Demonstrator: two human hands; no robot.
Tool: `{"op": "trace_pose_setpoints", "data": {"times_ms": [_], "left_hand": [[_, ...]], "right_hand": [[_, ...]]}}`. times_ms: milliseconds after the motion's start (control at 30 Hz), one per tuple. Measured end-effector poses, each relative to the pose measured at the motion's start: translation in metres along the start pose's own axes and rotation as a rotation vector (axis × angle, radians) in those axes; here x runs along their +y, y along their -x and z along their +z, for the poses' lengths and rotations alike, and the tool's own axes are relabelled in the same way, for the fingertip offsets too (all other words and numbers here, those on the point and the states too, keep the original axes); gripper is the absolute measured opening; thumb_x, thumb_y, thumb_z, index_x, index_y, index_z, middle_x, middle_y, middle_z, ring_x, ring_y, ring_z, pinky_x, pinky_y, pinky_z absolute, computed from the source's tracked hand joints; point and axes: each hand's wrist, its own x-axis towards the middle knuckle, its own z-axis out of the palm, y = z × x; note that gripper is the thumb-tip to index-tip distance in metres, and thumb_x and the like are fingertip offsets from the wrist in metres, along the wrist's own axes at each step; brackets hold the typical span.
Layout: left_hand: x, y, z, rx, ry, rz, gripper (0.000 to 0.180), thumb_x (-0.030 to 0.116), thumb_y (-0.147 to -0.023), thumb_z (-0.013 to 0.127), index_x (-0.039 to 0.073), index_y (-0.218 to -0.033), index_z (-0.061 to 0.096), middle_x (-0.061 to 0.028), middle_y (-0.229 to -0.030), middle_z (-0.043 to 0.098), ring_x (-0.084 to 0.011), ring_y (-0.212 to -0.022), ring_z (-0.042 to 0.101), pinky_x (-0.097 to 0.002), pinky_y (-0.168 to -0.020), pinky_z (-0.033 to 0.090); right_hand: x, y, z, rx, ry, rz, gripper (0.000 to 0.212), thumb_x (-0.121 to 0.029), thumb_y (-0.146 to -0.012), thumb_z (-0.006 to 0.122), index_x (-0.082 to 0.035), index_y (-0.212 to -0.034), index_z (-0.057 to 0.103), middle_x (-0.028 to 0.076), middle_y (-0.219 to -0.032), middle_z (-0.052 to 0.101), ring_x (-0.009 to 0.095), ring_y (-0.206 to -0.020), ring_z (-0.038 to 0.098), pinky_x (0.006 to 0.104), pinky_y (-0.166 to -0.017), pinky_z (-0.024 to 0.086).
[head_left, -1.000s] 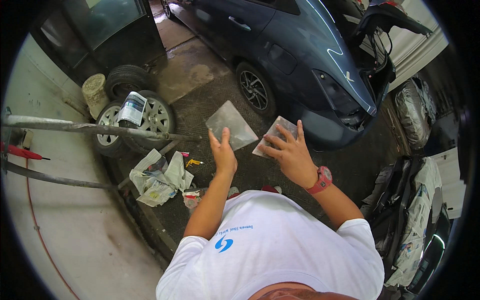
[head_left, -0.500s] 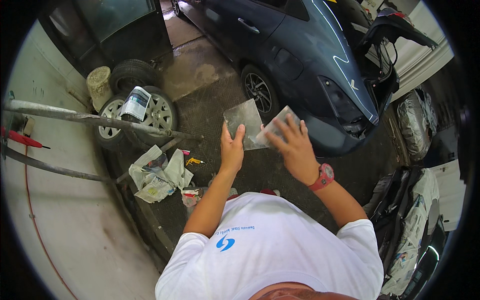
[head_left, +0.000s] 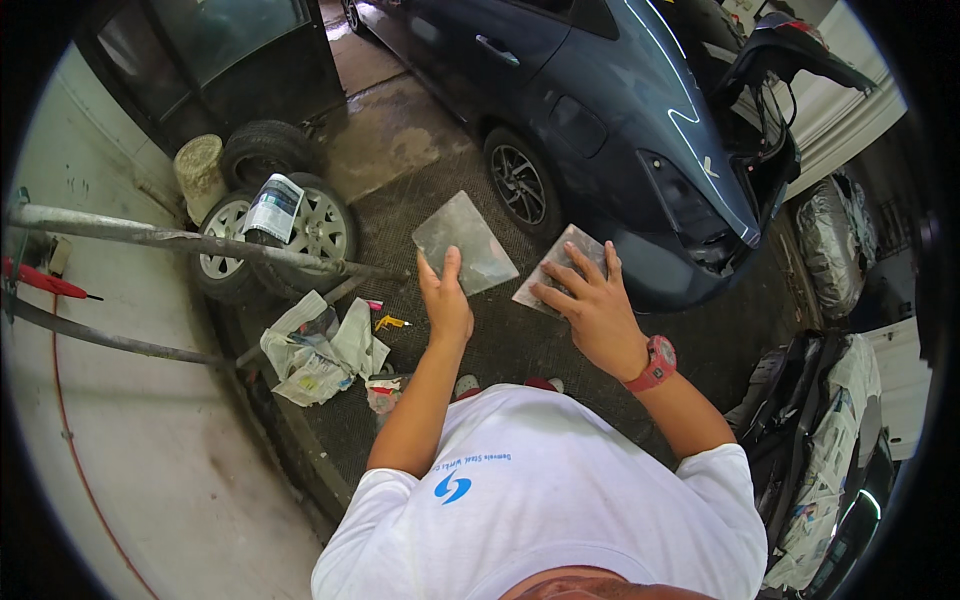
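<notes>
My left hand [head_left: 448, 305] grips a thin, grey, square sheet [head_left: 468, 238] by its near corner, with the thumb lying on top. The sheet looks worn and slightly see-through, and its underside is out of sight. Beside it on the right, my right hand [head_left: 602, 322] holds a smaller grey flat pad [head_left: 577, 236], fingers spread over its upper face. I cannot tell what the pad is made of. A gap separates the sheet from the pad. On my right wrist sits a red watch [head_left: 660, 362].
A dark blue car [head_left: 600, 170] with its rear part taken off stands ahead. Wheels [head_left: 322, 225], a bucket [head_left: 198, 168] and a metal pipe rack [head_left: 150, 230] are at the left. Crumpled newspaper [head_left: 310, 360] and a yellow tool [head_left: 388, 322] lie on the floor. Covered car parts [head_left: 815, 470] stand right.
My hands have moved apart. The sheet has shifted left and turned, while the pad has come away from its right edge. My right hand is no longer blurred.
</notes>
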Motion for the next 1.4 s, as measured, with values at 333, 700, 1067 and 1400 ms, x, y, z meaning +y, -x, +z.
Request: {"op": "trace_pose_setpoints", "data": {"times_ms": [333,700,1067,1400], "left_hand": [[0.012,0.012,0.024,-0.295,0.128,-0.284,0.044,0.015,-0.105,0.06,0.007,-0.146,0.047,-0.0083,-0.133,0.06,-0.0182,-0.12,0.061,-0.0356,-0.103,0.051],[0.009,0.006,0.023,-0.119,0.081,-0.17,0.047,0.017,-0.104,0.061,0.007,-0.147,0.046,-0.0098,-0.137,0.058,-0.0199,-0.126,0.056,-0.0355,-0.108,0.046],[0.015,0.015,0.006,-0.49,0.179,-0.653,0.057,0.014,-0.099,0.066,0.004,-0.152,0.045,-0.0107,-0.136,0.063,-0.0213,-0.123,0.064,-0.0381,-0.104,0.053],[0.007,0.023,0.026,-0.456,-0.201,-0.267,0.051,0.02,-0.105,0.063,0.003,-0.15,0.045,-0.0095,-0.133,0.062,-0.0176,-0.117,0.061,-0.033,-0.104,0.047]], "right_hand": [[0.027,-0.011,0.033,-0.01,-0.21,0.224,0.061,0.007,-0.087,0.058,-0.007,-0.145,0.045,0.025,-0.147,0.047,0.044,-0.134,0.054,0.0482,-0.094,0.059],[0.006,-0.012,0.021,0.171,-2.017,0.696,0.048,-0.004,-0.098,0.06,0.0,-0.145,0.052,0.006,-0.127,0.066,0.014,-0.114,0.064,0.0296,-0.097,0.051],[0.067,0.013,0.036,0.164,-1.937,0.618,0.045,-0.005,-0.095,0.074,0.003,-0.135,0.055,0.008,-0.122,0.069,0.014,-0.11,0.066,0.032,-0.1,0.052],[0.03,-0.002,0.016,0.36,-0.35,0.288,0.05,-0.002,-0.087,0.068,-0.015,-0.135,0.063,0.012,-0.129,0.066,0.033,-0.124,0.06,0.0488,-0.112,0.043]]}}
